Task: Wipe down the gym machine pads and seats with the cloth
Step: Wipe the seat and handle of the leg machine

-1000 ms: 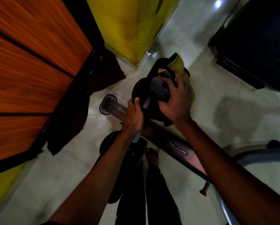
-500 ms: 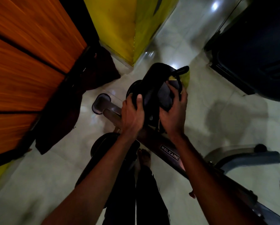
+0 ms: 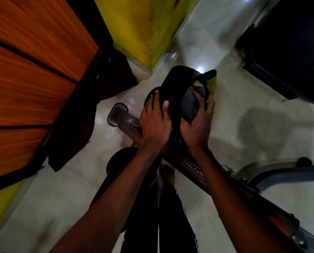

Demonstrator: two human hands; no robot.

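A black padded seat (image 3: 178, 79) tops the gym machine at the centre of the head view. My left hand (image 3: 155, 123) grips the seat's near left side, with the thumb lying on the pad. My right hand (image 3: 196, 125) holds a dark grey cloth (image 3: 187, 106) and presses it against the seat's right side. A yellow part of the cloth (image 3: 212, 84) sticks out beyond the seat's far right edge. The fingers hide the rest of the cloth.
The machine's frame bar with a WELCARE label (image 3: 193, 169) runs down to the right. Orange wooden panels (image 3: 34, 70) and a hanging dark fabric (image 3: 76, 128) are at the left. A yellow wall corner (image 3: 148, 33) is behind, a dark bulky machine (image 3: 289, 48) at upper right, my bare foot (image 3: 168, 173) below.
My left hand has moved up from the post onto the seat's side. My right hand has drawn the cloth down from the seat's far top toward its near right side.
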